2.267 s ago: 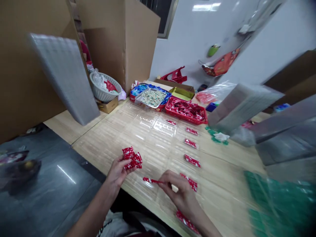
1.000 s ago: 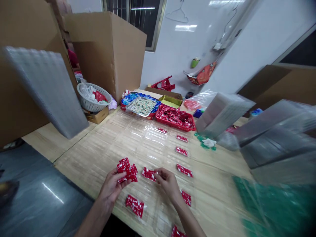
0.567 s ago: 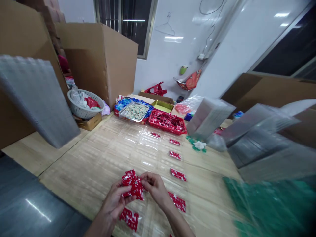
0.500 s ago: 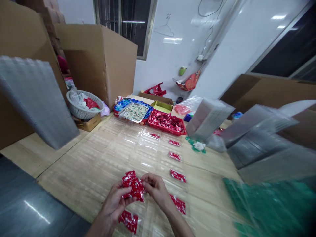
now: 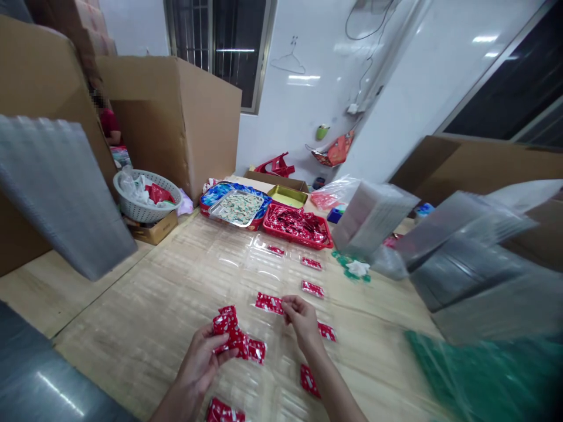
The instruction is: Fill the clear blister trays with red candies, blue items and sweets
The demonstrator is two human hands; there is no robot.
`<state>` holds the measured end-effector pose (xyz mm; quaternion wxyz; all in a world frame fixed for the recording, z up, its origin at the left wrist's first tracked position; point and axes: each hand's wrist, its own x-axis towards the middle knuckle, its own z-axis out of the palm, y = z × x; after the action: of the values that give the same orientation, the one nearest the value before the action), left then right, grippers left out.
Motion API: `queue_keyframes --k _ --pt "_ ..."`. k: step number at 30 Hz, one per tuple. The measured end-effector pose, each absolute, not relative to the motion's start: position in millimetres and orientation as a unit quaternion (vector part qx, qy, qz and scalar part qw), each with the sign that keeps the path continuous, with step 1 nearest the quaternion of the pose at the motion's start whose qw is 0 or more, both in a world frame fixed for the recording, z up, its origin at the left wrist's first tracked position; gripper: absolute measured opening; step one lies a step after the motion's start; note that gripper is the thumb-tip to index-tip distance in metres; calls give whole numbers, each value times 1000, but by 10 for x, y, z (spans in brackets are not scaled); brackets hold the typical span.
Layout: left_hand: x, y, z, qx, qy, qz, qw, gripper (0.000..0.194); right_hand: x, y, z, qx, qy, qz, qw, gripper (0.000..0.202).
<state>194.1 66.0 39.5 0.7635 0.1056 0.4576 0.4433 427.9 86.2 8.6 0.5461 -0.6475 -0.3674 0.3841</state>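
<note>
Far part of worktop (image 5: pixel 373 319): bin (image 5: pixel 290 237) of packets, with tin (image 5: pixel 287 196) behind and, to its left, tray (image 5: pixel 226 220) atop container (image 5: pixel 204 210). Basket (image 5: pixel 143 211) sits on box (image 5: pixel 159 230) farther left; stack (image 5: pixel 372 220) stands right of bin. Loose packets (image 5: pixel 312 288) lie before bin.

A glossy white wall (image 5: pixel 303 35) with a dark barred window (image 5: pixel 220 47) stands beyond the pale wooden counter (image 5: pixel 132 293); grey floor (image 5: pixel 48 375) reflects light.

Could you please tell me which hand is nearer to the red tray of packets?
Right: the right hand is in front of the red tray; the left hand is farther back and off to the left.
</note>
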Motion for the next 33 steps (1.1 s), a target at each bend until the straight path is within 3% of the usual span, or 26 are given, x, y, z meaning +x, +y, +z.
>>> queue_keyframes --k 5,9,15,22,25,33 --pt "1971 666 415 156 459 416 769 31 4273 963 -21 -683 -398 322 521 24" --pt "2013 667 401 189 460 394 773 35 4098 895 222 -680 -507 246 468 26" --pt "2121 662 327 231 467 338 784 41 3878 853 680 -528 -650 417 353 21" --pt "2149 756 300 292 471 313 771 42 4021 1009 753 -483 -624 553 267 21" --pt "2175 833 335 304 472 301 771 39 4062 1067 728 -470 -596 590 275 14" --pt "2282 1198 457 294 458 338 768 40 4200 1242 773 -524 -482 583 392 7"
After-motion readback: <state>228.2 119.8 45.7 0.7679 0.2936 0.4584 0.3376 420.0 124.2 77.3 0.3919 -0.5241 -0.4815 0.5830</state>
